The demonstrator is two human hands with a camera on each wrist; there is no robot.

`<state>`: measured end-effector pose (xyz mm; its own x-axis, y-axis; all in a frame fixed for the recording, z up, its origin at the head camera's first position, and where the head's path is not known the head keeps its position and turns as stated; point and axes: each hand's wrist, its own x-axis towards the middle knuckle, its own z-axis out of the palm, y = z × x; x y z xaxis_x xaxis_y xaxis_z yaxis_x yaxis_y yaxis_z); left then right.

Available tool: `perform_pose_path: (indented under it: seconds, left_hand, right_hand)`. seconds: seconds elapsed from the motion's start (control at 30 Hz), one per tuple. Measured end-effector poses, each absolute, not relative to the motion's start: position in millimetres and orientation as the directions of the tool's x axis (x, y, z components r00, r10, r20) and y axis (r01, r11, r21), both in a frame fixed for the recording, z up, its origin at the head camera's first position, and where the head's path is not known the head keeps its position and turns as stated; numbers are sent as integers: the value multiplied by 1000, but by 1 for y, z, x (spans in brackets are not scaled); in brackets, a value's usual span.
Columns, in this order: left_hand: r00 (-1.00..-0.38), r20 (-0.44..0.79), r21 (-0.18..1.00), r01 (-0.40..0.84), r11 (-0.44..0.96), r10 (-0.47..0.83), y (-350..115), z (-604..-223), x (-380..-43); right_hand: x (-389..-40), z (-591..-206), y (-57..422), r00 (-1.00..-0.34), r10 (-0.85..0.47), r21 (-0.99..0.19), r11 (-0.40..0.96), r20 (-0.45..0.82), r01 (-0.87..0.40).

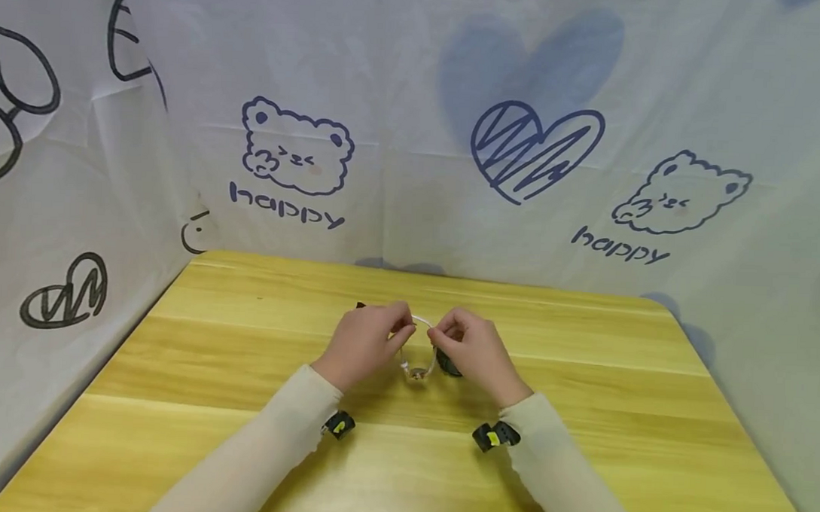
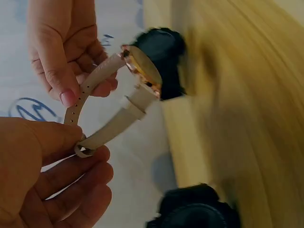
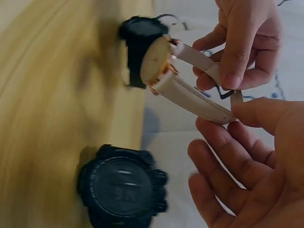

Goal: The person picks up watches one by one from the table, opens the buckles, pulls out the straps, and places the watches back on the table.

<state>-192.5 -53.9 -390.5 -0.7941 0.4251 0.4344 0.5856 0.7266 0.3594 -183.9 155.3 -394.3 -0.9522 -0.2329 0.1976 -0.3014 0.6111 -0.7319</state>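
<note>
A wristwatch [image 1: 417, 374] with a pale strap and rose-gold case hangs between both hands, its strap bent into a loop. My left hand [image 1: 362, 343] pinches the buckle end between thumb and fingers. The holed end of the strap [image 2: 84, 90] is pinched by my right hand [image 1: 480, 354]. In the right wrist view, the dial [image 3: 156, 59] faces away from the hands, and the buckle [image 3: 224, 92] sits by the left thumb, close to the strap tip. Whether the tip passes through the buckle I cannot tell.
One black watch [image 1: 449, 364] lies on the wooden table [image 1: 244, 356] beside my right hand. Another black watch [image 1: 360, 305], mostly hidden in the head view, is behind my left hand. White cloth [image 1: 412, 203] with printed drawings hangs behind and to the left. Both wrists wear black straps.
</note>
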Motion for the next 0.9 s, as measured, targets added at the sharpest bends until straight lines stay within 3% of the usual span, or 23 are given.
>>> perform_pose_path:
  seconds: [0.37, 0.57, 0.7, 0.9]
  left_hand:
    - [-891, 214, 360, 453, 815, 401, -44, -412, -237]
    - [-910, 119, 379, 411, 829, 397, -40, -420, -252]
    - [-906, 112, 396, 417, 818, 408, -45, -419, -255]
    - [-895, 173, 494, 440, 750, 411, -66, -385, -233]
  right_hand:
    - [-224, -412, 145, -966, -246, -594, 766, 81, -245]
    - [-237, -414, 141, -964, -266, -560, 795, 24, -233]
    - [-240, -412, 144, -952, -305, -566, 784, 8, -255]
    - [-219, -387, 169, -942, -315, -587, 744, 115, -320]
